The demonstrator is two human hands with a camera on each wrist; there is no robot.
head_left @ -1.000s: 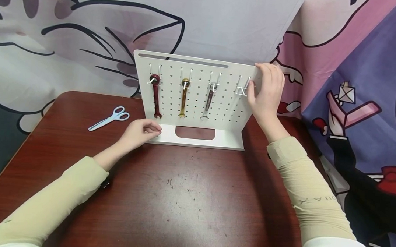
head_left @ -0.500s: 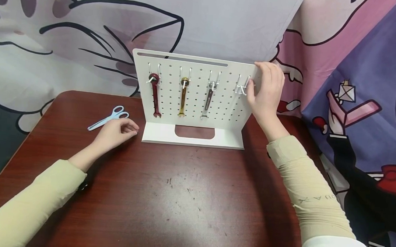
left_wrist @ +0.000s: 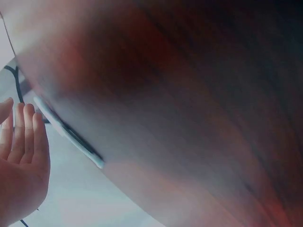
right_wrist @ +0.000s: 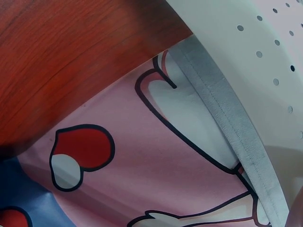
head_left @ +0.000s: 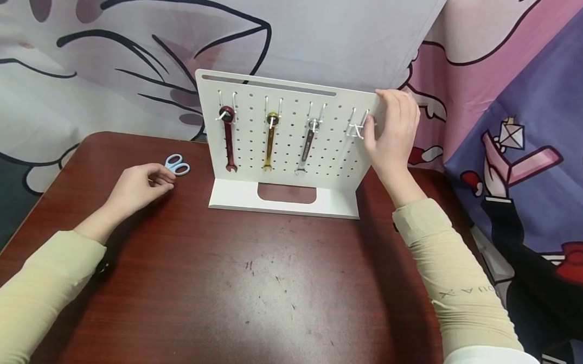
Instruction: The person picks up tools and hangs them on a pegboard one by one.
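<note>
My left hand (head_left: 137, 187) hovers over the light blue scissors (head_left: 172, 167), fingers loosely bent and holding nothing. It hides the blades in the head view; the handle rings show past the fingertips. In the left wrist view the scissors lie edge-on near the table's edge, to the right of the hand. At the right, my right hand (head_left: 395, 127) grips the upper right edge of a white pegboard stand (head_left: 227, 194), thumb in front. A red wrench (head_left: 229, 144), a gold wrench (head_left: 270, 143) and a silver wrench (head_left: 307, 144) hang on its hooks.
A white hook (head_left: 356, 131) at the board's right, beside my thumb, bears no wrench. The stand is on a dark red wooden table (head_left: 267, 289). Printed cartoon cloth (head_left: 327, 37) hangs behind the table and down its right side.
My left hand has moved left from the pegboard's base to above the scissors, now covering their blades. The right hand stays on the board's edge.
</note>
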